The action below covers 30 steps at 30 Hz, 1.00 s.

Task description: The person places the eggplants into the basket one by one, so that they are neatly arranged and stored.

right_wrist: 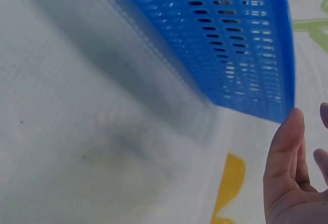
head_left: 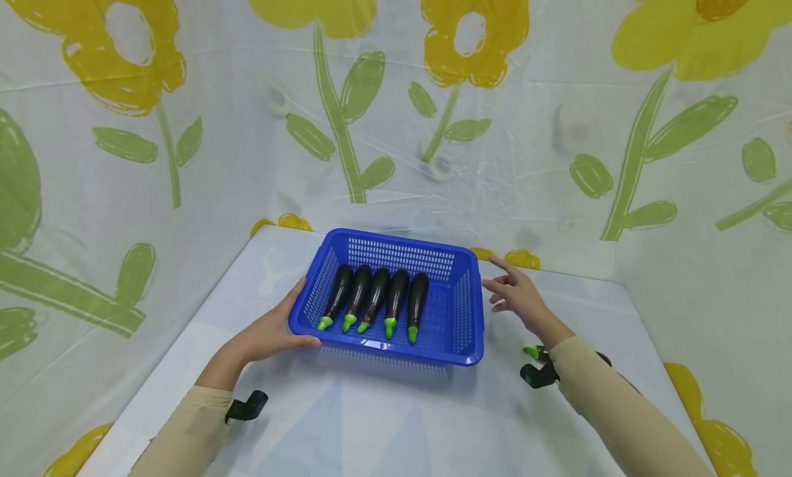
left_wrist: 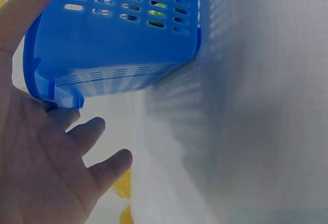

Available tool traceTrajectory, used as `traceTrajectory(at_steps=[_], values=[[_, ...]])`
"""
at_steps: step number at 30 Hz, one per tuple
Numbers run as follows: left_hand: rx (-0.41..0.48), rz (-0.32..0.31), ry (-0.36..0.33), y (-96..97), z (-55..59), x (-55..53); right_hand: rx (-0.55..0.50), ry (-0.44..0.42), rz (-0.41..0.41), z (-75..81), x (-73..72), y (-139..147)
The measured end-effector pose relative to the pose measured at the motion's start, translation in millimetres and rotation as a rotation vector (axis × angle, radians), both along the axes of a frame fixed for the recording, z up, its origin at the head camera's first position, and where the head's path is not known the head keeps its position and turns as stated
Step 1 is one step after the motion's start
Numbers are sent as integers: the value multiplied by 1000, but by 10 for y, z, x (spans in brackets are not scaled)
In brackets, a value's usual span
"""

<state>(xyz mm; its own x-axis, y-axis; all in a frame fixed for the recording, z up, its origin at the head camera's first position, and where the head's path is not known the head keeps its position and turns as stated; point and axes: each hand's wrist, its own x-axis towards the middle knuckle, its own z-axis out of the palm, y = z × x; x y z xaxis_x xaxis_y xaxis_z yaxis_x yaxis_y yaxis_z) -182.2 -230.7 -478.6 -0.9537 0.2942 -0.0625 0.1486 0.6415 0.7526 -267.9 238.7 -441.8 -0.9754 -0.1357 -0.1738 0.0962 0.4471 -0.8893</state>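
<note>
A blue plastic basket (head_left: 396, 357) with slotted walls sits on the white table. Several dark eggplants (head_left: 376, 298) lie side by side inside it, toward its left, green stems facing the near wall. My left hand (head_left: 278, 329) grips the basket's left near corner, its thumb along the front side and its fingers at the left rim. In the left wrist view, some fingertips (left_wrist: 120, 162) extend past the rim. Off the basket's right rim is my right hand (head_left: 516, 295), fingers spread and loosely bent, holding nothing; in the right wrist view a fingertip (right_wrist: 294, 119) overlaps the rim's corner.
Another eggplant (head_left: 532, 352) lies on the table at the right, mostly hidden by the right forearm. Dark wrist camera mounts (head_left: 247, 406) jut from both sleeves. A flower-printed curtain (head_left: 526, 133) encloses the table (head_left: 396, 429) at the back and sides.
</note>
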Motion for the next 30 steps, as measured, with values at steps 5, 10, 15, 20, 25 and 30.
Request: traceTrajectory(at_steps=[5, 10, 15, 20, 25, 30], values=[[14, -1, -8, 2, -14, -2, 21, -23, -28, -100, 63, 183], [3, 3, -2, -2, -18, 5, 30, -76, -54, -225, 140, 374], [-7, 11, 3, -12, -21, 6, 31, -106, -79, -317, 213, 528], [-9, 7, -7, -5, -15, 0, 58, -127, -107, -368, 292, 660], [3, 4, -8, -4, -7, -4, 103, -110, -130, -372, 366, 740], [4, 9, -12, -5, -6, -5, 136, -71, -170, -378, 470, 825]])
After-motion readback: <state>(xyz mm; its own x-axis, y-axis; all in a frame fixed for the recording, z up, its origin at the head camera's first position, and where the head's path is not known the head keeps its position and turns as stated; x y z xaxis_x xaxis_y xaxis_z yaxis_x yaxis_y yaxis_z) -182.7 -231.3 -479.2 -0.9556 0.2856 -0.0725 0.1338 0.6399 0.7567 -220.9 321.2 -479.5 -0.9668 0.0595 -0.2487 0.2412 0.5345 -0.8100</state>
